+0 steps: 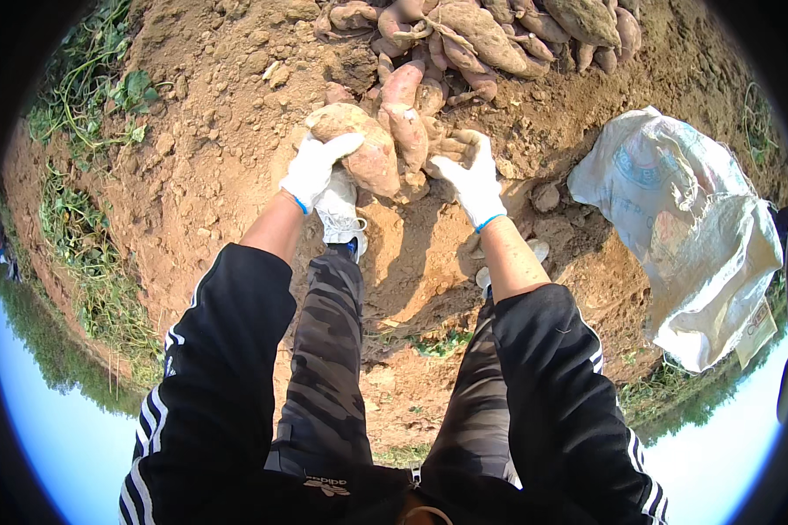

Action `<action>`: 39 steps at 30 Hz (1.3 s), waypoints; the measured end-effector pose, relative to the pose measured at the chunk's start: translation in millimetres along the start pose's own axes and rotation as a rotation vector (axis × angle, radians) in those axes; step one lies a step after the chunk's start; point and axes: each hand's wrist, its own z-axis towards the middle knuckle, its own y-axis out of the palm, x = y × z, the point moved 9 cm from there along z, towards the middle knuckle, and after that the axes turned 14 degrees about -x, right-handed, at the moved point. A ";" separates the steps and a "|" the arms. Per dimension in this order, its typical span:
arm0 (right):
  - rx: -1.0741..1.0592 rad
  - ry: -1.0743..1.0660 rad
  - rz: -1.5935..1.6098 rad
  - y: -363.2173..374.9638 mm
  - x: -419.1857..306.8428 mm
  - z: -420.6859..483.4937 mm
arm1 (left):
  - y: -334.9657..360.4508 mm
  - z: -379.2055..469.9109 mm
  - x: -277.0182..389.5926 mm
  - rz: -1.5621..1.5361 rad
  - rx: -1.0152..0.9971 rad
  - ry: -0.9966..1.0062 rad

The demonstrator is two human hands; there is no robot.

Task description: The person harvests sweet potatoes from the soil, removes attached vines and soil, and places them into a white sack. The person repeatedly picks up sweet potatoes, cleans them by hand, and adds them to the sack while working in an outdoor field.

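My left hand [315,172], in a white glove with a blue cuff edge, is closed on a large sweet potato [361,147] with its thumb over the top. Right of that one lies a longer reddish sweet potato [407,128], among several others. My right hand [471,172], gloved the same way, is at the right side of this group, thumb and fingers spread; its palm side is partly hidden, and whether it touches a root I cannot tell. A big heap of soil-covered sweet potatoes [479,36] lies beyond both hands.
A crumpled white woven sack [676,223] lies on the soil at the right. Green vines [85,243] run along the left. My white shoe [341,213] stands just below my left hand. Loose clods [545,197] and uneven brown soil surround the roots.
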 end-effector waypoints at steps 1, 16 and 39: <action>-0.088 0.032 -0.126 10.1 -1.3 -8.9 | 12.2 -12.6 -20.7 -0.195 0.021 -0.119; 0.208 -0.222 0.474 -123.8 -164.9 -335.7 | 379.2 -124.0 69.3 0.168 -0.336 0.133; 0.179 -0.455 -0.666 -75.3 -211.9 -180.6 | 286.5 -18.4 13.2 0.605 0.071 0.009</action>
